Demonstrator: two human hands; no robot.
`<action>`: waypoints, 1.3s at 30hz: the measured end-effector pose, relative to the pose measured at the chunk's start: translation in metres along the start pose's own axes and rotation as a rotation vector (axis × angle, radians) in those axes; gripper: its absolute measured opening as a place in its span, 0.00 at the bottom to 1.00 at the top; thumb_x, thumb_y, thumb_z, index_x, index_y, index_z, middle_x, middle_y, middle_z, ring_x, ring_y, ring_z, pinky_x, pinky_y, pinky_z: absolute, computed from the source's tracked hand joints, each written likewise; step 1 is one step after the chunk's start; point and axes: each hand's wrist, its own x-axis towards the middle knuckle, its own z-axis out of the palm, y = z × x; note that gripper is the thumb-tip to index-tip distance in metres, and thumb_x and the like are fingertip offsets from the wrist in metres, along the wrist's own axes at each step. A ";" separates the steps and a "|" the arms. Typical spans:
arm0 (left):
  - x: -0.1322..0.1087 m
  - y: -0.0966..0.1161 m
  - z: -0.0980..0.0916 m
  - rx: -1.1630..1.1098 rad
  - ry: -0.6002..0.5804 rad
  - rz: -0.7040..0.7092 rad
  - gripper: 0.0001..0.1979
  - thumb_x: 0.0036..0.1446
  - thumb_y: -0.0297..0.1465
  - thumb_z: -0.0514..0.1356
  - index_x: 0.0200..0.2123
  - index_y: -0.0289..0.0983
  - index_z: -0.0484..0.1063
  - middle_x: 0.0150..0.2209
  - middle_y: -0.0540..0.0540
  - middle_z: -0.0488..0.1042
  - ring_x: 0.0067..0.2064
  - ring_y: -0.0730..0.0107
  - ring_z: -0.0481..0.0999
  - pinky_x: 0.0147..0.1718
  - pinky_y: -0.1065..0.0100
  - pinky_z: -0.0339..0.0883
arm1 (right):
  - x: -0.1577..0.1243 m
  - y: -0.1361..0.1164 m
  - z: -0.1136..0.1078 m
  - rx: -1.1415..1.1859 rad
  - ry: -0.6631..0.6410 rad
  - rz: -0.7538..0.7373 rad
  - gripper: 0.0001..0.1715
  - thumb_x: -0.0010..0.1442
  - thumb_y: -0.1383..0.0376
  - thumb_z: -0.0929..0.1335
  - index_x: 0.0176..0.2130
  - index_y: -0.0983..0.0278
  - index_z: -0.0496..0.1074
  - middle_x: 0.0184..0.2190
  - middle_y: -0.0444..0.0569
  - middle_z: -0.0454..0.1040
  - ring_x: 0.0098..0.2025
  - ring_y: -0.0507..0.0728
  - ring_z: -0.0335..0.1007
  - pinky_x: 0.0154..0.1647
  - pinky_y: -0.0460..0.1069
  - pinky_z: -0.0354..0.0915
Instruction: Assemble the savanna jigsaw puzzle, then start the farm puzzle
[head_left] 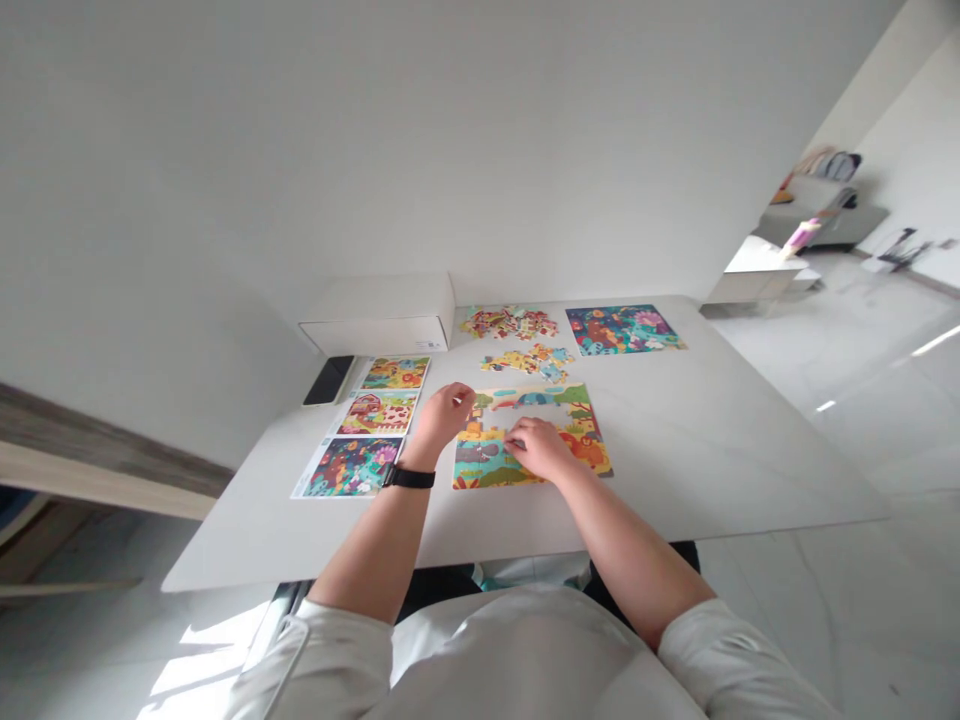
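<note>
A colourful jigsaw puzzle (555, 415), partly assembled, lies on the white table (712, 440) in front of me. My left hand (444, 412) hovers at the puzzle's upper left corner, fingers curled around what looks like a small piece. My right hand (538, 447) presses flat on the puzzle's lower middle. A black band sits on my left wrist. Two heaps of loose pieces, one reddish (510, 322) and one yellow (529, 361), lie just beyond the puzzle.
A finished blue puzzle (622, 329) lies at the far right. A picture sheet (367, 425) with three scenes lies at the left, beside a black phone (328, 380). A white box (382, 315) stands against the wall.
</note>
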 end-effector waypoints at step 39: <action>0.012 -0.058 0.028 -0.359 0.147 -0.198 0.14 0.66 0.42 0.57 0.43 0.40 0.77 0.25 0.51 0.73 0.29 0.65 0.73 0.32 0.67 0.63 | -0.021 0.157 -0.058 0.218 0.513 0.510 0.28 0.67 0.42 0.62 0.34 0.59 0.78 0.29 0.49 0.80 0.32 0.59 0.74 0.37 0.50 0.64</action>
